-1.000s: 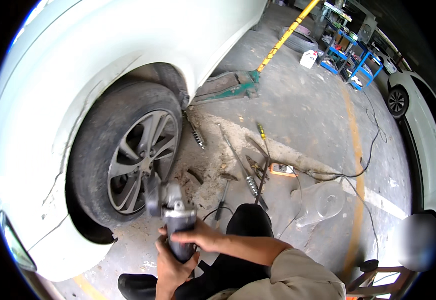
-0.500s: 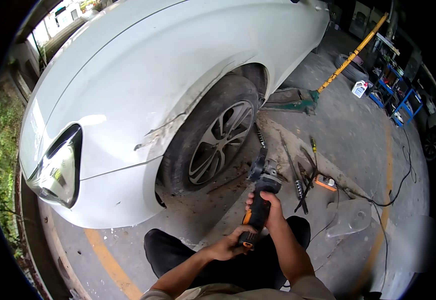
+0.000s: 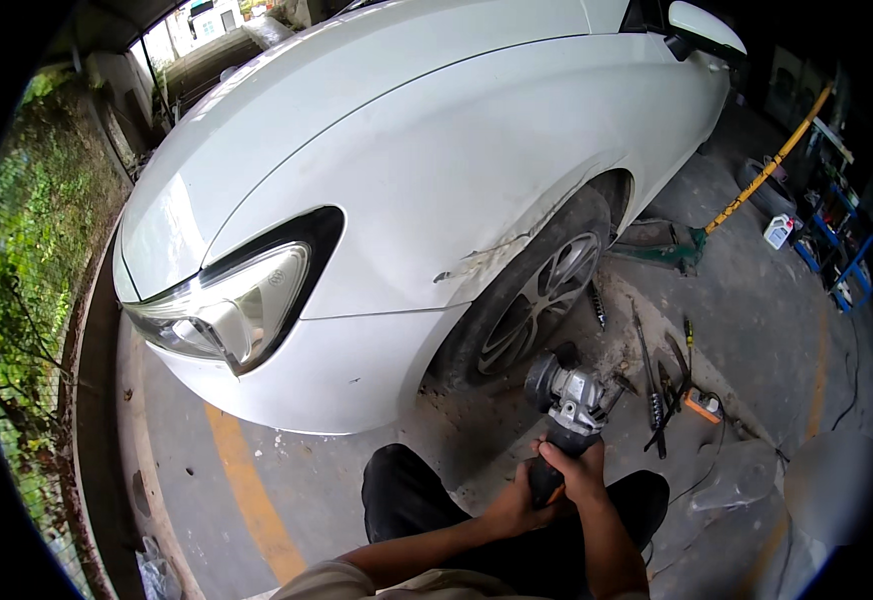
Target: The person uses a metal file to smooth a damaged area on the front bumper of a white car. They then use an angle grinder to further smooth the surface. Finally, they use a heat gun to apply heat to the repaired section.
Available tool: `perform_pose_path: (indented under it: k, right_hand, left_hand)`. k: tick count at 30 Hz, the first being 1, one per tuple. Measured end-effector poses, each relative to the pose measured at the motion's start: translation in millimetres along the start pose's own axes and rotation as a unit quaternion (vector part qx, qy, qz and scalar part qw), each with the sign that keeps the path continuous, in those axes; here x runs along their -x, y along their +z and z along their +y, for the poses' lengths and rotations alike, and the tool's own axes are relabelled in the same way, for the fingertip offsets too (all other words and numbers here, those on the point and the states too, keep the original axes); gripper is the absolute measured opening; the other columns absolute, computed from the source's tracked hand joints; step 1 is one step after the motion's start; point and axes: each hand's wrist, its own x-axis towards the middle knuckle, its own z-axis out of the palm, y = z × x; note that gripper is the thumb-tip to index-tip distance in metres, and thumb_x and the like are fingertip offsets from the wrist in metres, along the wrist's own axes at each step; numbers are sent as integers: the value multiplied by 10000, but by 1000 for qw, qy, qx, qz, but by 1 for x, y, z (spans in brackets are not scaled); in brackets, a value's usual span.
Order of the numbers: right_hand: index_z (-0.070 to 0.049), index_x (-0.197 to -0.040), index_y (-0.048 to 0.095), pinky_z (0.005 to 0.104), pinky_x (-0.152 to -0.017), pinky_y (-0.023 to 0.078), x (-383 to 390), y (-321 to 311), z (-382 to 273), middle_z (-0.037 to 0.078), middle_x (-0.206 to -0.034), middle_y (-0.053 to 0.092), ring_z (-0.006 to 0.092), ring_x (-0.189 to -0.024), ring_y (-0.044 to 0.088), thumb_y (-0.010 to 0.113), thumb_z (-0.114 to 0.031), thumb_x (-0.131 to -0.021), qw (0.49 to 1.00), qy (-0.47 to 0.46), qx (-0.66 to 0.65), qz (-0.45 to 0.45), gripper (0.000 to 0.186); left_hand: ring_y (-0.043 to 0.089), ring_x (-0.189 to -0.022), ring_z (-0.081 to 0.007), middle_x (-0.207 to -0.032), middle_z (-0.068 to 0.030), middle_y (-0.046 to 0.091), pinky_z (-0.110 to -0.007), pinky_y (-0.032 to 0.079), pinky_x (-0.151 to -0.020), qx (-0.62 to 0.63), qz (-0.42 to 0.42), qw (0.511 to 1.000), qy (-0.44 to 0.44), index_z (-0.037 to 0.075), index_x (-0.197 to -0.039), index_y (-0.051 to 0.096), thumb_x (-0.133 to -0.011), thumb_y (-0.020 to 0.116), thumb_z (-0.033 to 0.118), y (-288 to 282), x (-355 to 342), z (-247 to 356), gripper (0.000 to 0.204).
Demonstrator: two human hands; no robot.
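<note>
An angle grinder (image 3: 575, 408) with a silver head and dark body is held in front of me, its head pointing away toward the front wheel (image 3: 539, 305) of a white car (image 3: 417, 180). My right hand (image 3: 579, 470) is closed round the body just behind the metal head. Lower down, my left hand (image 3: 519, 508) grips the rear part, its fingers partly hidden behind the tool. The grinder head is apart from the car. Dark scrapes and chipped paint (image 3: 477, 262) mark the fender ahead of the wheel arch.
Right of the grinder lie several long hand tools (image 3: 649, 365), a yellow-handled screwdriver (image 3: 689, 336) and an orange-and-white power strip (image 3: 702, 404) with a cord. A green floor jack (image 3: 662, 248) with a yellow handle (image 3: 769, 175) stands beside the car, near a blue cart (image 3: 847, 245).
The view has swung left, so more of the headlight and hood shows. The grinder has turned in my hands and its silver head now faces up. Both hands keep their grip.
</note>
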Motion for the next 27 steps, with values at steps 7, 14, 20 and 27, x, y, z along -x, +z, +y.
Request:
perform_pose_path:
  k: [7, 14, 20, 27]
  right_hand:
    - [5, -893, 590, 304, -614, 477, -26, -14, 12, 86, -776, 614, 180, -692, 611, 674, -52, -772, 998, 4, -41, 46, 157]
    - [9, -977, 565, 385, -667, 515, -66, -68, 35, 103, -809, 606, 232, -746, 632, 723, -75, -749, 985, 89, -115, 96, 290]
    - [8, -989, 556, 373, -677, 516, -96, -62, 31, 101, -820, 602, 218, -735, 626, 713, -67, -746, 989, 111, -85, 45, 298]
    - [0, -1041, 522, 356, -663, 505, -144, -83, 49, 93, -794, 579, 215, -706, 610, 690, -54, -734, 991, 109, -82, -9, 354]
  left_hand:
    - [481, -1188, -382, -1265, -239, 498, -458, 393, -1002, -413, 84, 872, 248, -16, -1229, 498, -782, 672, 454, -134, -27, 42, 672]
    - [245, -1375, -376, -1460, -242, 284, -505, 169, -1112, -727, 302, 604, 125, -90, -1378, 302, -842, 458, 604, -280, -60, 121, 890]
    - [261, -1371, -365, -1445, -242, 315, -463, 179, -1122, -729, 308, 603, 102, -85, -1328, 399, -827, 426, 658, -261, -57, 105, 897]
    - [240, -1375, -369, -1464, -228, 281, -448, 190, -1125, -731, 285, 619, -5, -49, -1371, 348, -781, 550, 623, -235, -26, 84, 917]
